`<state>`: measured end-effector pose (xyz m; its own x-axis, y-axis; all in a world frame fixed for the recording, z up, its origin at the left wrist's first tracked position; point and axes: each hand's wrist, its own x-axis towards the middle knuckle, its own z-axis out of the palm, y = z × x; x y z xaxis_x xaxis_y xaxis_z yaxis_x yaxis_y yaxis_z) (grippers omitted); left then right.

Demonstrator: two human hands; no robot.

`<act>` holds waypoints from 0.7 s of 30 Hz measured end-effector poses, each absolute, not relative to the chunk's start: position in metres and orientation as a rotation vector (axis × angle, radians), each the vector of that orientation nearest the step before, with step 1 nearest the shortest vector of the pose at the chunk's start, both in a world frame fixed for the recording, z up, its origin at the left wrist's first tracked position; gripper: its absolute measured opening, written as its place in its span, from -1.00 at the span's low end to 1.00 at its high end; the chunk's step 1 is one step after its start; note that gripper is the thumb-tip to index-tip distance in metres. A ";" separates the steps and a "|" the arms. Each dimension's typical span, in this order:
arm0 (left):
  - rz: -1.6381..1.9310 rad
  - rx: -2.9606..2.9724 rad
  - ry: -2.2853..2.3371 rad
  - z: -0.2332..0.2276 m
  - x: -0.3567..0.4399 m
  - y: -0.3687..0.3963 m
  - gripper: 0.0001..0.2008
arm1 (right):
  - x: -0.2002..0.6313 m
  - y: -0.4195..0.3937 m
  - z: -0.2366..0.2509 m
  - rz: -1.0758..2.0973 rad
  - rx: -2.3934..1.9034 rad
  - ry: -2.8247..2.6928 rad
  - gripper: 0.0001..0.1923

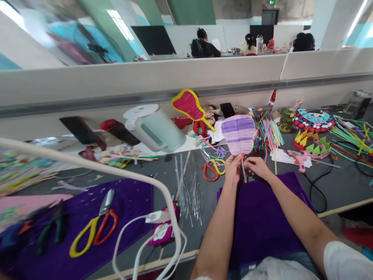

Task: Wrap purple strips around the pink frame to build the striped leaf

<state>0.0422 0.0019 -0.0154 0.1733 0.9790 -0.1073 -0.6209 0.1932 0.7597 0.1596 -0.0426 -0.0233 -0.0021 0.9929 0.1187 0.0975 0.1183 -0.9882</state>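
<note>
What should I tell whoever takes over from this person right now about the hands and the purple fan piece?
Left hand: pinching the pink stem under the purple fan piece, holding it upright above the table.
Right hand: fingers at the same stem, just beside the left.
Nearby: purple cloth under the forearms, small scissors left of the hands, glue gun to the right, colored sticks behind.
Done: fan face is woven and on its stem.
Left: stem end seems unfinished; cannot tell how it is fixed.
</note>
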 end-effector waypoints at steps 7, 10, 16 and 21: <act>1.361 0.568 0.662 -0.014 0.033 0.009 -0.75 | 0.216 -0.034 -0.024 0.450 -1.483 -0.989 -0.73; 1.369 0.552 0.671 -0.015 0.032 0.010 -0.74 | 0.238 -0.034 -0.027 0.268 -1.607 -0.890 -0.75; 1.370 0.551 0.693 -0.015 0.033 0.010 -0.73 | 0.245 -0.036 -0.032 0.264 -1.595 -0.863 -0.75; 1.381 0.566 0.684 -0.015 0.032 0.009 -0.75 | 0.253 -0.041 -0.029 0.211 -1.701 -0.880 -0.75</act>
